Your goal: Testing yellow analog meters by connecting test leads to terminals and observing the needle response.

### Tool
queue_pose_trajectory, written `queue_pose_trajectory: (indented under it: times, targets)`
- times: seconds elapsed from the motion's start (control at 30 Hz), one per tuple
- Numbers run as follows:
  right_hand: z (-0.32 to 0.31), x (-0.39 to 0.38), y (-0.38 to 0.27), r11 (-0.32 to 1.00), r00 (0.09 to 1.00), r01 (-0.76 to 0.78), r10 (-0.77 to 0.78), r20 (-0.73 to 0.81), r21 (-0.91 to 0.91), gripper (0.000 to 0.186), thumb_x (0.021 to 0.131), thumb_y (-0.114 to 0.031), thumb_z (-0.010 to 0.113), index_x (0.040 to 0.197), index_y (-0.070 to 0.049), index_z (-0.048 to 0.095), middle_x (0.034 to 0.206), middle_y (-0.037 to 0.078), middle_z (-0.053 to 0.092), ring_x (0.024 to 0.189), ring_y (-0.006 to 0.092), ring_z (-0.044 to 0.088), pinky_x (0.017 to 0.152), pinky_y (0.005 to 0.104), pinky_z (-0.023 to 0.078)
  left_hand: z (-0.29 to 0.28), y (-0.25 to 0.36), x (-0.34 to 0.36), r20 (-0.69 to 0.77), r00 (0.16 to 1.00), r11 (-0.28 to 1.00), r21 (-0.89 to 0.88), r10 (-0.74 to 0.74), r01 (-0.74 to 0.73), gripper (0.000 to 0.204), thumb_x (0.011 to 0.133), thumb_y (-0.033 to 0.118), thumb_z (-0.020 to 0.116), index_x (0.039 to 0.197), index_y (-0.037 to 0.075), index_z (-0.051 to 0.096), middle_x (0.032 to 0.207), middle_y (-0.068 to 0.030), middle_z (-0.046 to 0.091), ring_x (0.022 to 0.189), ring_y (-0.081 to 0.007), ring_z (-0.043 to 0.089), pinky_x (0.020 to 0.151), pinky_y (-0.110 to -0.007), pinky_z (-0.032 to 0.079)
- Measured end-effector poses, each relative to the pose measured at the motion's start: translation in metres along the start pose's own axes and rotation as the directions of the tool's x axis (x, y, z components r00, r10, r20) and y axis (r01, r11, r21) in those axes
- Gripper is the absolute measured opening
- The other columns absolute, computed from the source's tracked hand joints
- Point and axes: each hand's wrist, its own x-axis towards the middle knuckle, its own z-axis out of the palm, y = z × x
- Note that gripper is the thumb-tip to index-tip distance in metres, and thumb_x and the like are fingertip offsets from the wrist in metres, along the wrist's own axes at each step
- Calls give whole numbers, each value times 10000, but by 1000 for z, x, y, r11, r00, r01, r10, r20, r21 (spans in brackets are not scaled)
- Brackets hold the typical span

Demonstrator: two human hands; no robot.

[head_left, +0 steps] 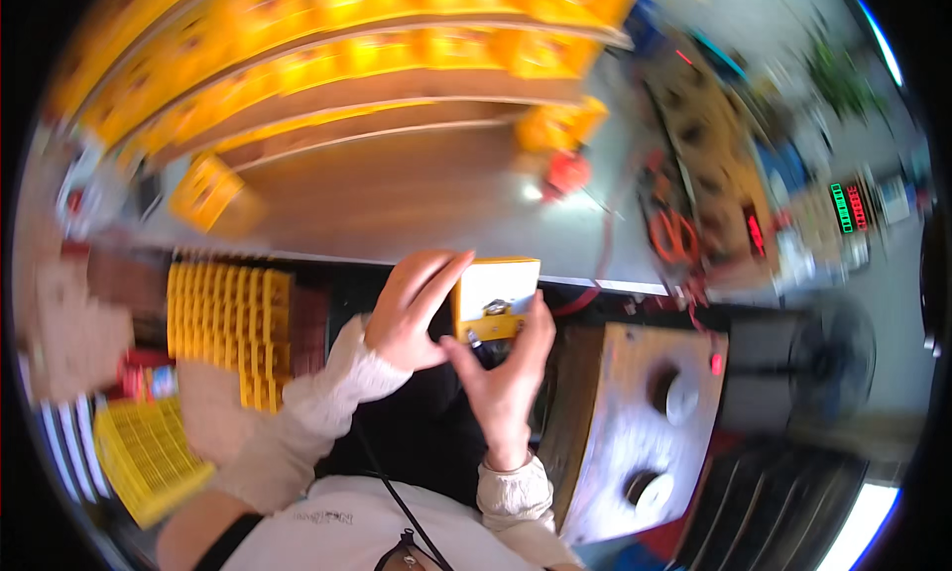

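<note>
Between my two hands, just off the near edge of the table, is a small yellow and white box (501, 279). My left hand (409, 308) grips its left side, fingers bent along the upper edge. On the lower right, my right hand (511, 373) has its fingers against the box's side and its thumb by the bottom edge. The face turned up is white with a yellow band and a small dark shape, too blurred to make out. Something dark and shiny shows below the box, between my thumbs.
The grey table (397, 199) carries a tilted yellow box (208, 194), a red round object (568, 172) and orange-handled scissors (674, 236). Shelves of yellow boxes (377, 56) rise behind. A metal-topped case with two knobs (645, 422) stands right; yellow crates (149, 457) lie left.
</note>
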Motion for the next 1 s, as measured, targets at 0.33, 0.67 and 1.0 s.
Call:
queue_pose_trajectory:
  times: [0.33,0.67,1.0]
  targets:
    - [-166,-124,115,645,784,-568,233,-576,-512,854,614,-231,855,1321,37,458,1198,248,561,1131,420,521,975,493,418,54,55,-18,391,893,955,-272,222,-119,438,701,67,795,1119,22,671,1109,-113,638,1019,-299,613,918,-393,482]
    - [-228,-177,159,327,500,-850,250,-829,-413,811,660,-343,837,1289,54,515,1215,215,566,1170,384,510,1020,465,401,52,42,8,329,885,930,-274,329,-244,220,678,31,800,669,63,583,748,-41,625,821,-252,635,865,-437,491]
    - [-232,-172,163,389,490,-841,254,-834,-376,825,648,-342,844,1292,54,514,1196,213,573,1143,376,527,1000,459,411,52,42,-18,799,588,992,-97,124,-78,409,785,129,749,1160,25,625,1076,-138,651,1007,-341,613,894,-410,470]
